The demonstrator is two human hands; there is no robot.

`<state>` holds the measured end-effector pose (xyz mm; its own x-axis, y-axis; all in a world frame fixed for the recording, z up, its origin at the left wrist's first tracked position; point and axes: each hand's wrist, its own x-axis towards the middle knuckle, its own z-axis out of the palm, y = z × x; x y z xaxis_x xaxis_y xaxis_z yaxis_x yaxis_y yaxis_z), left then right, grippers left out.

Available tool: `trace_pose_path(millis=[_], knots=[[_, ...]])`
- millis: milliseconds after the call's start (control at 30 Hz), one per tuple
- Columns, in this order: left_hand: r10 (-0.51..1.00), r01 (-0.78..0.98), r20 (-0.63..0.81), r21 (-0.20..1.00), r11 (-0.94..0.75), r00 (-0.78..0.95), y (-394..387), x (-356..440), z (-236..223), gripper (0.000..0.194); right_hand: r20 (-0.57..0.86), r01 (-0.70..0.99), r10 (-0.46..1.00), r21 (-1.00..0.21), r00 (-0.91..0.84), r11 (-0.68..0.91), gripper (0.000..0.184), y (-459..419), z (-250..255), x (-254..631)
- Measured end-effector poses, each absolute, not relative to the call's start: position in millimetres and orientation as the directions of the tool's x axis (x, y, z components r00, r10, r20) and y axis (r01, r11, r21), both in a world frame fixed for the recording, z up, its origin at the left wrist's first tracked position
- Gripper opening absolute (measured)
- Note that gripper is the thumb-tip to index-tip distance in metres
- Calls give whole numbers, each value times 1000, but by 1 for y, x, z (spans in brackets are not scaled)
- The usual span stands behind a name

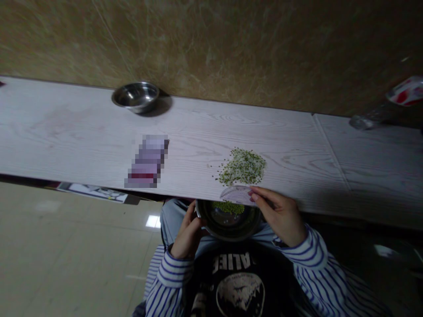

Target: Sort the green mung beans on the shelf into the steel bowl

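Observation:
My left hand grips the left rim of a dark metal bowl, held just below the table's front edge over my lap. A heap of green beans lies inside the bowl. Between the fingertips of my right hand is a thin, clear round plastic lid, lying at the table edge above the bowl. Just beyond the lid, a loose pile of green beans mixed with white rice-like grains spreads over the tabletop, with a few strays to its left.
A shiny steel bowl stands near the wall at the back left of the pale wooden table. A pixelated flat object lies left of the pile. At the far right, a clear plastic bottle with a red-and-white label leans by the wall.

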<state>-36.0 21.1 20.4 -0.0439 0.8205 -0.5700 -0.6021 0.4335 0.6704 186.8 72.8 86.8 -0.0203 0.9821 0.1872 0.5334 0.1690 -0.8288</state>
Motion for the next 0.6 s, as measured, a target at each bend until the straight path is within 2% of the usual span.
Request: trace_pose_path(millis=[133, 433, 600], knots=[[824, -582, -566, 683, 441, -40, 21, -36, 21, 61, 192, 538, 981, -826, -12, 169, 22, 68, 89, 188], [818, -607, -572, 669, 429, -53, 22, -37, 23, 67, 232, 620, 966, -777, 118, 111, 28, 80, 77, 193], [807, -610, -585, 670, 423, -84, 22, -37, 22, 68, 241, 609, 953, -789, 182, 84, 30, 100, 72, 198]])
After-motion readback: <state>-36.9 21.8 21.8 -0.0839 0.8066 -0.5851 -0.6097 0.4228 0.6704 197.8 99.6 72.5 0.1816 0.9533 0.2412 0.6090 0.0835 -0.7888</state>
